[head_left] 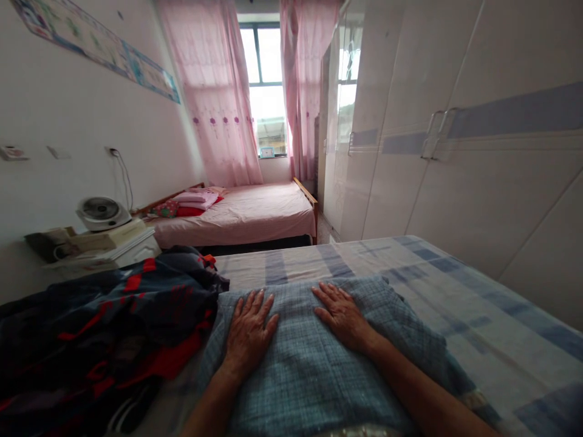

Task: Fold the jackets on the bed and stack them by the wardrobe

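Observation:
A blue-green checked cloth garment point(300, 370), folded over on itself, lies spread on the near bed point(473, 285). My left hand point(251, 325) rests palm down on its left part, fingers stretched toward the far edge. On the right part of the same garment my right hand point(341, 315) lies flat, its fingers apart and angled to the left. Neither hand grips anything. The garment's exact kind cannot be made out, and its near end runs out at the bottom of the view.
Dark clothes with red patches point(113, 315) are heaped on the left. Behind them a small fan point(102, 212) stands on boxes atop a white cabinet point(141, 243). A second bed with a pink sheet point(259, 209) is near the window. White wardrobes point(410, 200) line the right side.

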Motion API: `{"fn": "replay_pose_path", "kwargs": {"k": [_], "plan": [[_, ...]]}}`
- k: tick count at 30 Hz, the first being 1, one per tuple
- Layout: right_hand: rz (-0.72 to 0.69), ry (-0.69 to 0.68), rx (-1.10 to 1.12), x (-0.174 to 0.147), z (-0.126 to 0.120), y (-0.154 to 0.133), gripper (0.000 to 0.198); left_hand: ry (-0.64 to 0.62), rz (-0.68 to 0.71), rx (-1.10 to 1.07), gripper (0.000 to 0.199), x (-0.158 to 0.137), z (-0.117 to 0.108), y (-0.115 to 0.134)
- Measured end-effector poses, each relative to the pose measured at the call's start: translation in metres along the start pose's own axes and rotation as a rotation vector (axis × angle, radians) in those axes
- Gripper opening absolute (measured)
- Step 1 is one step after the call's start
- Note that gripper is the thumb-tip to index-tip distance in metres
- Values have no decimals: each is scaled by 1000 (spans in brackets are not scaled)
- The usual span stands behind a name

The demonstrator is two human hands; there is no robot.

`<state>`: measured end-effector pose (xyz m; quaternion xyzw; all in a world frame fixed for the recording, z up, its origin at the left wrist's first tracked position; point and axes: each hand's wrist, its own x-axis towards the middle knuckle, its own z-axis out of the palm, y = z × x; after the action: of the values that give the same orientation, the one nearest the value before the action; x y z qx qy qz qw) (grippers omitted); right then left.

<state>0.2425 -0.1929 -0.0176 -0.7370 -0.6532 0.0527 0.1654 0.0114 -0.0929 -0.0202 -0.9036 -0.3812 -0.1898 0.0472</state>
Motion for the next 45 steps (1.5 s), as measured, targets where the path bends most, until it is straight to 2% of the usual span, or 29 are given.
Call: {"fn": "replay_pose_path", "kwargs": {"k": [5, 8, 11, 13, 15, 22, 26, 29, 31, 33, 35, 38, 40, 42, 45], "plan": [[-15, 12, -10, -2, -1, -4, 56, -1, 6, -42, 44, 0, -2, 0], [20, 113, -132, -3, -7, 5, 54, 10, 11, -70, 44, -1, -1, -2], [227, 263, -315, -3, -17, 27, 54, 19, 11, -81, 44, -1, 0, -3], [366, 229, -346, -2, -20, 42, 54, 10, 9, -73, 45, -1, 0, -2], [421, 163, -341, -2, -21, 53, 54, 4, 9, -67, 45, -2, 0, -1], [396, 198, -392, -4, -14, 52, 53, 42, 22, -128, 42, -3, -5, -2], [383, 202, -405, -7, -14, 53, 52, 14, 16, -174, 42, -20, -17, -13], [390, 238, -419, -8, -18, 49, 50, 76, -105, -226, 48, -48, -25, -31], [388, 273, -392, -7, -26, 38, 51, 97, -285, -324, 56, -69, -28, -47], [331, 306, -311, -3, -38, 19, 53, 26, -482, -483, 65, -84, -31, -63], [212, 345, -214, 3, -50, -5, 55, -70, -615, -657, 67, -92, -35, -75], [78, 391, -129, 14, -52, -39, 58, -188, -750, -897, 55, -91, -42, -78], [55, 310, -96, 19, -38, -53, 61, -286, -829, -1097, 50, -87, -46, -71], [50, 140, -65, 22, -18, -58, 61, -340, -892, -1308, 49, -83, -52, -60], [29, -18, -42, 22, 0, -54, 60, -285, -928, -1500, 48, -75, -62, -46]]}}
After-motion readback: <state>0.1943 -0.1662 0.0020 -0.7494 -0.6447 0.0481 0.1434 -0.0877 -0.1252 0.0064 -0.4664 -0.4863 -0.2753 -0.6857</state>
